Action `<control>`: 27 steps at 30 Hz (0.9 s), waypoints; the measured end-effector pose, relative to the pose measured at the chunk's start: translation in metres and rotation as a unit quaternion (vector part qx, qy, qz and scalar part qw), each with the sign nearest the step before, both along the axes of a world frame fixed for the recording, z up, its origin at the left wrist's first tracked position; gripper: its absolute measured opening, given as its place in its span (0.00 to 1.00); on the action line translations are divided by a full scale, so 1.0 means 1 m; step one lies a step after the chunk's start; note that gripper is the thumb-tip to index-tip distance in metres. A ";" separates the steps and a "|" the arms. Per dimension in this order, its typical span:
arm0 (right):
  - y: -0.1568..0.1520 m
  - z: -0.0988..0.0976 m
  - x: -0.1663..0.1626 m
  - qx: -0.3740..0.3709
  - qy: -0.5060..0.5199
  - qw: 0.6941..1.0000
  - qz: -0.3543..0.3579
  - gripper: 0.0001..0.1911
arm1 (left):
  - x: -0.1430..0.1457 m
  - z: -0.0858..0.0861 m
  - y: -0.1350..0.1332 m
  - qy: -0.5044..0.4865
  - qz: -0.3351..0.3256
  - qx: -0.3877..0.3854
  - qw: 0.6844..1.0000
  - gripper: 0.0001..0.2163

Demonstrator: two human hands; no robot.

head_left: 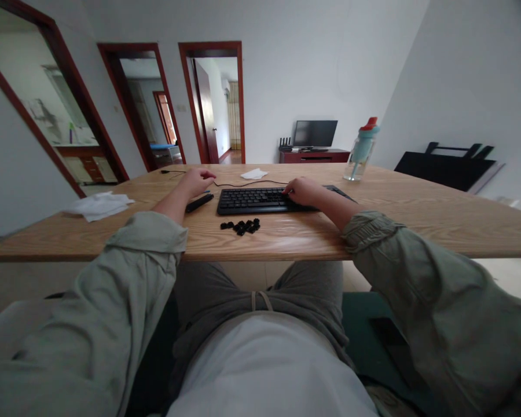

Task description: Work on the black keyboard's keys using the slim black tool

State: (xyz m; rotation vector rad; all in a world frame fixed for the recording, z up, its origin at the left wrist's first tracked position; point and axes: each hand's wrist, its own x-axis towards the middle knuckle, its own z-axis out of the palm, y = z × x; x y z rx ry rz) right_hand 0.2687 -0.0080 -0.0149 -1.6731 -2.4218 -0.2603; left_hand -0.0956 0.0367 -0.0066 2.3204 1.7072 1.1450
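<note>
A black keyboard [252,200] lies on the wooden table in front of me. My right hand [306,191] rests over its right half, fingers bent and drawn together at the keys; whatever sits between the fingertips is hidden. Left of the keyboard, my left hand [196,182] is held low over the table, palm side turned inward, its fingers loosely stretched to the right with nothing visible in them. Just below that hand lies a slim black object [200,202], its kind unclear. Small black keycaps [242,226] form a loose pile between the keyboard and the table's near edge.
Crumpled white tissue [99,205] lies at the left, and another white tissue [254,174] behind the keyboard. A thin black cable [252,183] runs along the keyboard's back. The clear bottle [359,153] with a red-topped lid stands at the back right of the wooden table [425,214].
</note>
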 end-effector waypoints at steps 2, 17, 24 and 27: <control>0.000 -0.003 0.000 0.006 0.006 1.000 -0.002 0.20 | 0.002 -0.001 -0.001 0.013 0.005 -0.005 1.000 0.13; -0.003 0.004 0.015 0.015 0.097 0.995 -0.001 0.21 | 0.013 0.007 -0.007 0.004 -0.021 -0.009 1.000 0.12; -0.006 0.004 0.014 0.011 0.116 0.993 0.013 0.19 | 0.014 0.008 -0.010 -0.002 -0.018 -0.020 1.000 0.12; -0.003 0.002 0.013 -0.010 0.095 0.995 0.033 0.20 | 0.015 0.009 -0.011 0.007 -0.020 -0.027 0.999 0.14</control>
